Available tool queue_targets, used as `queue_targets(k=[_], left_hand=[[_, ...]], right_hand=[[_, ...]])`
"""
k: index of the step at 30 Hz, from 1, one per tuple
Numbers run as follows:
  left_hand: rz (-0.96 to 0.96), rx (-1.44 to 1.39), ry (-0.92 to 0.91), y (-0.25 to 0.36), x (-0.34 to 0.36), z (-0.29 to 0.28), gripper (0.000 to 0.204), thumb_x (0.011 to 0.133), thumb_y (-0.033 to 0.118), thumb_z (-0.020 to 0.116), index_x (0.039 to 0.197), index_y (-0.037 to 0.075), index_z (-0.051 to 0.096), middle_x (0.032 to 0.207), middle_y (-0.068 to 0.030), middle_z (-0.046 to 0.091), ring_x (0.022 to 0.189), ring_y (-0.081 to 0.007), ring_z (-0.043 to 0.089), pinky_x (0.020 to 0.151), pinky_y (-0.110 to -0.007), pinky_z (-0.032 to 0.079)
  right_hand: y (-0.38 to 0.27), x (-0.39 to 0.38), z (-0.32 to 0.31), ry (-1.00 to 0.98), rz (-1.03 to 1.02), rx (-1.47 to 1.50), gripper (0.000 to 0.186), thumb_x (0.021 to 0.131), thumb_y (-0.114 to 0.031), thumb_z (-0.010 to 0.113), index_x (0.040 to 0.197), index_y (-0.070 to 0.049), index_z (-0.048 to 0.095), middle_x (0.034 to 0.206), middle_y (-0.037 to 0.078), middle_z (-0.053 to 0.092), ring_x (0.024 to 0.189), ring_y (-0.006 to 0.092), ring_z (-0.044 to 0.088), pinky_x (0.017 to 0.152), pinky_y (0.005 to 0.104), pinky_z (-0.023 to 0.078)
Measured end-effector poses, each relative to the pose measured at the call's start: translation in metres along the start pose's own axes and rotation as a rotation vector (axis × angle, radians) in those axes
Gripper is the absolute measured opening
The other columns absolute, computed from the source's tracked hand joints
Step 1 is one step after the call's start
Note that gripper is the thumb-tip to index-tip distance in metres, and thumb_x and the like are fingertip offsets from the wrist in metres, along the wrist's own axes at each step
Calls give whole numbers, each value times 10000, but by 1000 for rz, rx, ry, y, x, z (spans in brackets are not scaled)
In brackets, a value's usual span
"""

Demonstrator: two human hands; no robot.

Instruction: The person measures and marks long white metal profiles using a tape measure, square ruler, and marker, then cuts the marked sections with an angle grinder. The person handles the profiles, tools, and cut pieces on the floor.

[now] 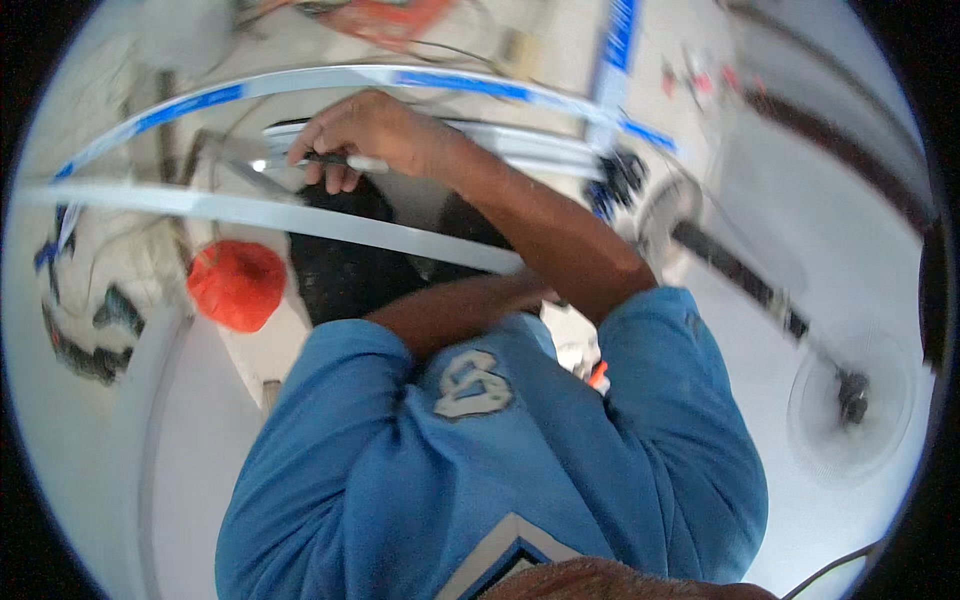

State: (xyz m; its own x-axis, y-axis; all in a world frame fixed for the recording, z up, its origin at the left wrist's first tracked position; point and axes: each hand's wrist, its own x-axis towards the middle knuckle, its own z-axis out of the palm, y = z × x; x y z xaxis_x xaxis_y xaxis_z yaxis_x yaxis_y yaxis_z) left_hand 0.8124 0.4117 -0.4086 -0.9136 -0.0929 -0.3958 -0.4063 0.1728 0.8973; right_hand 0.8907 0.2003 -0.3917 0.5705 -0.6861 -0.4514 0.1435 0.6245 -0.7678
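Observation:
My right hand [350,140] is closed on a slim black-and-white pen-like tool [350,162], held above a long white strip [240,215] that runs diagonally across the view. My left forearm [455,300] crosses to the right beneath my right arm; its hand is hidden or too blurred to make out near the strip's right end. An arched white band with blue film [460,82] passes beyond my right hand, with a silvery bar [520,145] just below it. Dark panels [340,260] lie under the strip.
A red-orange bundle [235,280] sits at the left. A pedestal fan [850,400] with a dark pole [740,270] is at the right. Dark tangled items [615,185] lie beside the bar's end. Cables and red clutter [370,25] show at the top.

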Motion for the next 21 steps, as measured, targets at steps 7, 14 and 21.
queue_targets(k=[7,14,21], left_hand=[[-75,156,-83,12,7,12,442,914,426,664,923,-7,753,899,-235,737,896,-344,750,855,-469,575],[13,142,-18,7,-6,28,445,893,400,732,751,-21,704,601,-146,669,528,-237,701,599,-391,568],[5,141,-19,8,-12,33,458,922,401,743,729,-8,670,578,-105,634,503,-180,676,539,-353,532]], right_hand=[[14,-302,-94,311,-434,-117,394,1009,-265,566,1247,29,677,880,116,734,682,149,661,619,241,511],[119,-450,-23,858,-160,-170,233,907,-137,583,1009,16,726,766,45,673,641,84,586,559,238,443],[187,-446,2,1077,-91,-238,90,870,-98,708,924,-30,730,809,-5,689,715,73,602,642,257,481]])
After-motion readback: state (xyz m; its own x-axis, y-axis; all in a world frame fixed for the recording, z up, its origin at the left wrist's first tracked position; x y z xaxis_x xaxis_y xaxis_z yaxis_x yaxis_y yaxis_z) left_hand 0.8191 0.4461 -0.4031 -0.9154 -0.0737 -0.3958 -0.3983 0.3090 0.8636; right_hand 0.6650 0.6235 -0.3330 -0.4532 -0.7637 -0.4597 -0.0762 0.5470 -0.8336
